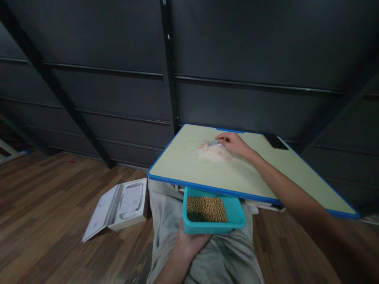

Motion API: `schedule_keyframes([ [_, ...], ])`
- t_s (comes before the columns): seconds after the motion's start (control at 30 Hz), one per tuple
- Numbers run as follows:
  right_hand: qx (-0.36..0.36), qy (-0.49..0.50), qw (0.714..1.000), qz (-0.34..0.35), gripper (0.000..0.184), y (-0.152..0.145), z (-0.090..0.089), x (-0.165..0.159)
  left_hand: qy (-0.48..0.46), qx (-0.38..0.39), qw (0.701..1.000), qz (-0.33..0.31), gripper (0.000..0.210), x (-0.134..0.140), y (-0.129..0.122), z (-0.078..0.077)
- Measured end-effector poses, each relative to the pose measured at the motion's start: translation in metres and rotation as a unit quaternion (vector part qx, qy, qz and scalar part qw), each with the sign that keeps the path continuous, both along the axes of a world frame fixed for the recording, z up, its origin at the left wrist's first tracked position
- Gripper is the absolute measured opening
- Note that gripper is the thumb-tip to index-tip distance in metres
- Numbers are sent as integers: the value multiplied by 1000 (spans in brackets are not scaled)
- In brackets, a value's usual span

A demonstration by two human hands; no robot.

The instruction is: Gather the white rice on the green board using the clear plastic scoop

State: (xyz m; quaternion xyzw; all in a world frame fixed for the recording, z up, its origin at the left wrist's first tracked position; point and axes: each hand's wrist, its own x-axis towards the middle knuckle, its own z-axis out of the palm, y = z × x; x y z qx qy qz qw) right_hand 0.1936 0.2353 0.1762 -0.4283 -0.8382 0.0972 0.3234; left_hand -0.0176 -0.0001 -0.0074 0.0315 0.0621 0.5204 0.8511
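Note:
My left hand [191, 242] supports a turquoise plastic container [237, 215] from below and behind, above my lap. Round tan dried beans [209, 209] fill its left part and slope down toward the bare right side. Over the table my right hand [232, 142] pinches a small pale, see-through utensil [213, 142]; its exact kind is too small to make out. The utensil's tip touches the far edge of a heap of white rice grains [217, 154]. A few yellowish beans [202, 145] lie at the heap's left end.
The pale green tabletop [174, 161] has a blue rim and stands over my legs. A black phone [275, 141] lies at its far right. An opened white box [130, 205] sits on the wooden floor at left. A dark panelled wall [251, 51] rises behind the table.

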Motion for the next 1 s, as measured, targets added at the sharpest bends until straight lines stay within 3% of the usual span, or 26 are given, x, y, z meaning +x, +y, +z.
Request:
schedule_keyframes([
  [0.4,12,-1,1000,-3,29,-25,21,-6,24,-32,999,9,46,-4,-2,2],
  [0.63,-43,94,994,32,22,-25,22,-3,38,-36,999,0,47,-7,-1,0],
  [0.8,-86,100,988,75,16,-31,23,-9,54,-34,998,12,46,-5,-2,5],
  [1.0,-61,87,992,69,16,-36,26,1,39,-28,999,22,46,-6,-2,-3],
])
